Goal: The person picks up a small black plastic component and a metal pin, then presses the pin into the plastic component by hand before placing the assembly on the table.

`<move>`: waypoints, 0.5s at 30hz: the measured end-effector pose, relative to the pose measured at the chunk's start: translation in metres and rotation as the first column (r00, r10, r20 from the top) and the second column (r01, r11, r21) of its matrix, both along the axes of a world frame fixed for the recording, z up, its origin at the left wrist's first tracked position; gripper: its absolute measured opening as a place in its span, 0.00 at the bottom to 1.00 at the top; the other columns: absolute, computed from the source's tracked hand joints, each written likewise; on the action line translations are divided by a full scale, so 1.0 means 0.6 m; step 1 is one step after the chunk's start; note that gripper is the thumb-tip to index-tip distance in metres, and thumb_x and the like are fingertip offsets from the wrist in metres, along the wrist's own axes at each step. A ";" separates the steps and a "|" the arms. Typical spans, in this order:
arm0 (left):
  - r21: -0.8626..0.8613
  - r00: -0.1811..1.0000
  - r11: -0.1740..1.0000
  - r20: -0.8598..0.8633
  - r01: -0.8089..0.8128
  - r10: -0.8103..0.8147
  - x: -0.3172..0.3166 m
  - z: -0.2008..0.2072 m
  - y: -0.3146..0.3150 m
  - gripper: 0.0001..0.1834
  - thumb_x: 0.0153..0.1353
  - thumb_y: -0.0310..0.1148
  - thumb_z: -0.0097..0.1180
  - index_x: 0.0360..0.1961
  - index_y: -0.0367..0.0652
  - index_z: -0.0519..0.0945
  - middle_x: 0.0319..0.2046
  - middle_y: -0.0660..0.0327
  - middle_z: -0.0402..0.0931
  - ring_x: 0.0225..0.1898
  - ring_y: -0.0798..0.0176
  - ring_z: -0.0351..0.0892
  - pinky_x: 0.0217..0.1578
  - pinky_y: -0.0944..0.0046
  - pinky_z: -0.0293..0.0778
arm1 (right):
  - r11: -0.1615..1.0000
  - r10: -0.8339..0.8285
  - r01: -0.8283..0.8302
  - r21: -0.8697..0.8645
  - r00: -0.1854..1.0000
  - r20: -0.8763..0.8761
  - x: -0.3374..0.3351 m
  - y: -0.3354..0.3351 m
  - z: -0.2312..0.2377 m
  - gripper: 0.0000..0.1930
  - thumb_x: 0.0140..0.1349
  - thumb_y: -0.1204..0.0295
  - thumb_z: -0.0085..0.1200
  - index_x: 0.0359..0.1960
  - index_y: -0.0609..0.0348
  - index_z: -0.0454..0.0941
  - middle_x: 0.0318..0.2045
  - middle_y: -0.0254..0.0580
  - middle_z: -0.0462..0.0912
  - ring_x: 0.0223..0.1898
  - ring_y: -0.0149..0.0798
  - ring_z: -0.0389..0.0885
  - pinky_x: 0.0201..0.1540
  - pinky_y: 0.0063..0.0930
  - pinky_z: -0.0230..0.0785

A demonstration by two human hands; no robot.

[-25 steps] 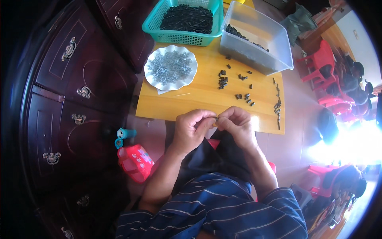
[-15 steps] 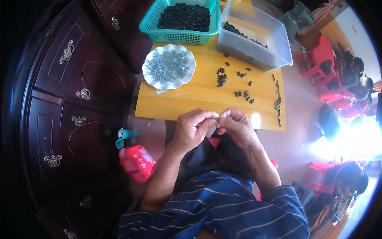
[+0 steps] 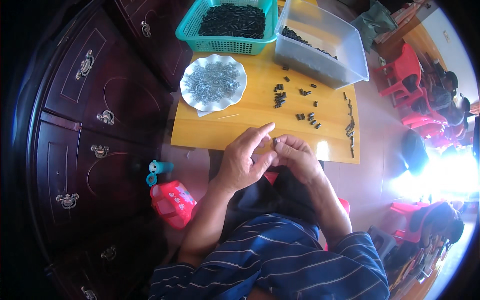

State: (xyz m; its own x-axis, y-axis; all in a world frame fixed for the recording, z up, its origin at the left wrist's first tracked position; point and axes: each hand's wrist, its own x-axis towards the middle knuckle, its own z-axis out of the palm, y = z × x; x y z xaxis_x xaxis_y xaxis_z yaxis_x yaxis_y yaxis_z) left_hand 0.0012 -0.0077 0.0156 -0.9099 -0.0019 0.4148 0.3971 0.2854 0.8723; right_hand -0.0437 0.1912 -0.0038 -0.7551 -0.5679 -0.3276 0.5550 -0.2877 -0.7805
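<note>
A: Where is the small dark piece (image 3: 275, 141)?

B: At the fingertips of the right hand (image 3: 300, 159), pinched between thumb and forefinger. Taking the scalloped plate (image 3: 219, 106) as landmark, that is to its right and nearer the person.

A: And the left hand (image 3: 244, 161)?

B: Its thumb and forefinger stand apart, just beside the piece. I cannot tell whether its curled fingers touch it. Those 2 hands are near each other.

A: What is the piece like?

B: Short and stubby; finer detail is too small to make out.

A: And around the plate?

B: The plate is white and wavy-rimmed, bearing a tangled heap (image 3: 212, 82) of tiny, shiny, pale bits. A thin, straight stick (image 3: 228, 116) lies just on its near side. To its right are loose black cylinders (image 3: 280, 95), then a ragged row (image 3: 351, 126) of slimmer dark pieces, all on glossy yellow wood (image 3: 197, 132).

A: Beyond the plate?

B: A green basket (image 3: 227, 46) of perforated plastic, full of black pieces; right of that, a smooth translucent tub (image 3: 320, 65) holding more.
</note>
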 end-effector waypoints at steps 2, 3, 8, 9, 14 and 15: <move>-0.093 0.998 0.995 -0.063 -0.034 0.028 -0.002 -0.001 0.003 0.26 0.56 0.25 0.70 0.57 0.37 0.80 0.45 0.52 0.82 0.43 0.52 0.85 0.44 0.58 0.80 | 1.000 -0.006 0.006 0.004 1.000 -0.003 -0.001 -0.003 -0.003 0.09 0.73 0.69 0.59 0.47 0.61 0.81 0.38 0.40 0.87 0.37 0.30 0.87 0.44 0.23 0.80; -0.182 0.991 0.981 -0.128 -0.072 0.049 -0.004 -0.003 0.004 0.28 0.54 0.26 0.70 0.58 0.37 0.78 0.46 0.53 0.82 0.46 0.49 0.84 0.47 0.54 0.80 | 1.000 -0.013 0.013 0.008 1.000 -0.007 -0.002 -0.006 -0.003 0.09 0.73 0.69 0.58 0.47 0.61 0.81 0.39 0.41 0.88 0.39 0.31 0.87 0.46 0.25 0.81; -0.304 0.982 0.946 -0.177 -0.110 0.058 -0.008 -0.020 0.004 0.24 0.53 0.25 0.70 0.53 0.37 0.81 0.44 0.53 0.83 0.43 0.49 0.85 0.44 0.54 0.81 | 1.000 -0.016 0.018 0.020 0.996 -0.084 0.005 -0.017 -0.021 0.09 0.74 0.70 0.57 0.49 0.62 0.81 0.42 0.41 0.87 0.45 0.33 0.86 0.53 0.30 0.78; -0.320 0.978 0.939 -0.199 -0.129 0.067 -0.008 -0.023 0.003 0.24 0.52 0.23 0.72 0.51 0.36 0.81 0.43 0.52 0.83 0.41 0.50 0.85 0.42 0.55 0.82 | 0.999 -0.019 0.022 0.029 0.995 -0.098 0.006 -0.018 -0.023 0.11 0.74 0.68 0.57 0.49 0.63 0.81 0.43 0.42 0.87 0.47 0.33 0.85 0.56 0.32 0.77; -0.262 0.987 0.961 -0.151 -0.087 0.049 -0.004 -0.017 0.003 0.21 0.53 0.24 0.71 0.49 0.36 0.82 0.40 0.53 0.83 0.38 0.50 0.85 0.40 0.56 0.81 | 0.996 0.001 0.000 -0.090 1.000 0.015 0.007 -0.014 -0.019 0.17 0.77 0.61 0.50 0.50 0.65 0.81 0.45 0.43 0.87 0.48 0.35 0.85 0.58 0.35 0.75; -0.270 0.984 0.959 -0.172 -0.089 0.043 -0.005 -0.016 0.002 0.21 0.53 0.25 0.72 0.49 0.36 0.82 0.39 0.53 0.83 0.38 0.50 0.85 0.39 0.56 0.80 | 0.990 0.000 0.004 -0.138 1.000 0.029 0.008 -0.014 -0.016 0.19 0.78 0.59 0.48 0.50 0.65 0.81 0.46 0.44 0.87 0.48 0.37 0.85 0.58 0.35 0.75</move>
State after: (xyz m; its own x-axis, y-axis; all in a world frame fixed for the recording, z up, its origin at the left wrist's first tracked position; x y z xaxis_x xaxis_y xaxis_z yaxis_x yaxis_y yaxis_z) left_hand -0.0015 -0.0065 0.0057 -0.8316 0.0756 0.5503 0.4993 0.5358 0.6809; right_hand -0.0386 0.1830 -0.0136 -0.7475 -0.6081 -0.2675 0.5760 -0.3927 -0.7169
